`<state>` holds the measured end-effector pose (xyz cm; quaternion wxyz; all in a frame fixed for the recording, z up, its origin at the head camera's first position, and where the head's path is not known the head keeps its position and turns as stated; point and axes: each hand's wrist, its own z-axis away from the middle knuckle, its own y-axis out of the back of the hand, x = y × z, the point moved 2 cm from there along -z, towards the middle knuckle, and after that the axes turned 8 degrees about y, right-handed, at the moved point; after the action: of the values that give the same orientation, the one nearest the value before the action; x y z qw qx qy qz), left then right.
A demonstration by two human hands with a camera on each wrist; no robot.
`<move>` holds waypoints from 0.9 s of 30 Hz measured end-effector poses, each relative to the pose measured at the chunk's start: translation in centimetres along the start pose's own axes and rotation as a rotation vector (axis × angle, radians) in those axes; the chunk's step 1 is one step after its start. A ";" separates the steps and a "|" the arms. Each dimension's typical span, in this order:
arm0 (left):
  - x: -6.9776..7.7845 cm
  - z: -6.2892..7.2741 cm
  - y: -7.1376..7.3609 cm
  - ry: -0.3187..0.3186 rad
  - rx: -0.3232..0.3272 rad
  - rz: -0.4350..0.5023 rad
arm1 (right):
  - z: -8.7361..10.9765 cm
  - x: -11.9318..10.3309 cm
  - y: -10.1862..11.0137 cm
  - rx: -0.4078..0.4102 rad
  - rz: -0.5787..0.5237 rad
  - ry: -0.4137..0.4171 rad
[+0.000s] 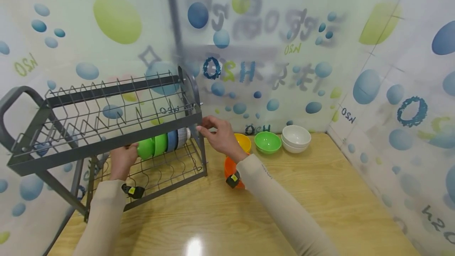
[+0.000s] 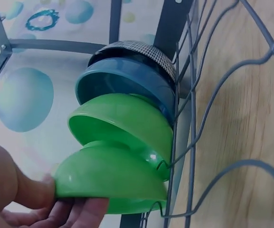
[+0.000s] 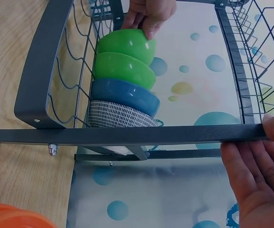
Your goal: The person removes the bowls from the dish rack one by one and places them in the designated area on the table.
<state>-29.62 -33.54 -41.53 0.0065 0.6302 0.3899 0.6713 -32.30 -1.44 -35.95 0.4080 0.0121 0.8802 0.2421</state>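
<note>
Green bowl [image 2: 110, 173] sat on the rack's [image 1: 106, 144] lower shelf [image 1: 164, 191], its rim pinched by the left hand [image 1: 122, 161].
The right hand [image 1: 222, 135] gripped the rack's post [image 3: 141, 136]. The bowl stood on edge at the row's end, beside a 2nd green bowl [image 1: 160, 144], then a blue bowl [image 1: 172, 140] and a checked bowl [image 1: 182, 137]. Beyond, on the table [image 1: 160, 228], sat an orange bowl [image 1: 230, 166]; farther back, a yellow bowl [image 1: 243, 142] and 2 stacked white bowls [image 1: 296, 136].
</note>
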 end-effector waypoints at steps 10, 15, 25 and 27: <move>0.2 0.2 0.7 -0.063 0.126 0.075 | 0.0 0.4 -0.2 0.005 -0.012 0.003; 1.1 0.3 1.2 -0.130 0.203 0.032 | 0.0 0.3 -0.1 0.014 -0.014 0.012; 2.7 2.5 1.0 -0.291 0.328 0.049 | 0.0 0.3 -0.2 0.020 -0.021 0.007; 2.8 2.8 0.9 -0.311 0.340 0.063 | 0.0 0.3 -0.2 0.020 -0.020 0.007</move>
<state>-27.38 -31.29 -38.96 -0.0608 0.7301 0.4718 0.4905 -32.45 -1.52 -36.30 0.4072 0.0067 0.8841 0.2292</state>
